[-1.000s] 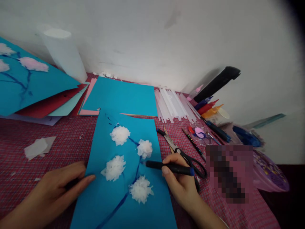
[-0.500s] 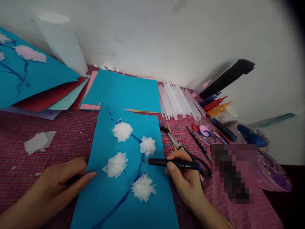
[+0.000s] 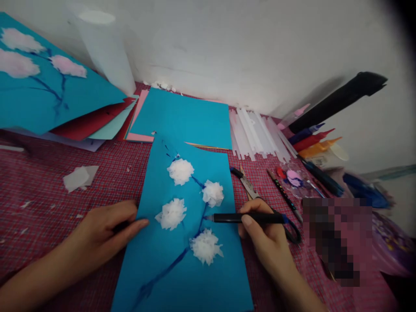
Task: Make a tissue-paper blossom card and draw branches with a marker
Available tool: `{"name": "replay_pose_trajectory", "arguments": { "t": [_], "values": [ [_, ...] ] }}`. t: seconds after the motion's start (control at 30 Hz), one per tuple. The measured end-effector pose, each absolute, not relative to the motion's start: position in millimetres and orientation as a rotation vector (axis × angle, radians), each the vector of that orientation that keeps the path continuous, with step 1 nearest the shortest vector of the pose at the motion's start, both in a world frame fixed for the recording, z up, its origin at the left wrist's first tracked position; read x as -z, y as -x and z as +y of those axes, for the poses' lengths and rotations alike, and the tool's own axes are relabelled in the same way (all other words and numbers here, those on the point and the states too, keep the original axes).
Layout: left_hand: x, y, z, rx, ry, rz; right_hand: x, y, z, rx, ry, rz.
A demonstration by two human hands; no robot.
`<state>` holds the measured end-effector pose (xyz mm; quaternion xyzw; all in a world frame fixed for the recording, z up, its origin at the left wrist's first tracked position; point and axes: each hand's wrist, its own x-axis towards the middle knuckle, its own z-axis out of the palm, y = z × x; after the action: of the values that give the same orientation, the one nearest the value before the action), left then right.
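Observation:
A blue sheet of paper lies in front of me with a dark blue painted branch on it. Several white ruffled tissue flowers are set along this branch. In my right hand is a black marker, held nearly level, its tip at the branch between two flowers on the right. My left hand rests at the sheet's left edge, thumb stretched to the paper and apart from the bent fingers. Scissors with black handles lie partly behind my right hand.
Behind the sheet is a stack of coloured paper, with white sticks beside it. A finished-looking blossom picture leans at left. Paint tubes, a patterned pencil-like stick and a paint palette lie right. White scraps sit left.
The view has shifted, so most things appear farther right. Relative to the sheet, the marker tip is slightly lower along the branch. My left hand stays at the left edge.

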<state>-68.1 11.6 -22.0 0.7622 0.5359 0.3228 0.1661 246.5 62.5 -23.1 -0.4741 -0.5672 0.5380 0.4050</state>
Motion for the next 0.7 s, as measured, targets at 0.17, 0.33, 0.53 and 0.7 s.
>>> {"name": "replay_pose_trajectory", "arguments": {
  "t": [0.17,0.33,0.53,0.7],
  "values": [
    [25.4,73.7,6.3,-0.817,-2.158,1.553,25.0,-250.3,62.0,-1.511,1.070,-1.379],
    [26.5,75.7,6.2,-0.783,-2.121,1.561,16.3,-242.6,55.0,-1.393,1.072,-1.607],
    [24.6,73.1,7.4,-0.792,-2.102,1.567,15.7,-234.3,52.2,-1.315,1.063,-1.819],
    [26.8,72.0,7.7,-0.813,-2.133,1.560,10.9,-234.7,55.2,-1.280,0.984,-1.937]
  ]
}}
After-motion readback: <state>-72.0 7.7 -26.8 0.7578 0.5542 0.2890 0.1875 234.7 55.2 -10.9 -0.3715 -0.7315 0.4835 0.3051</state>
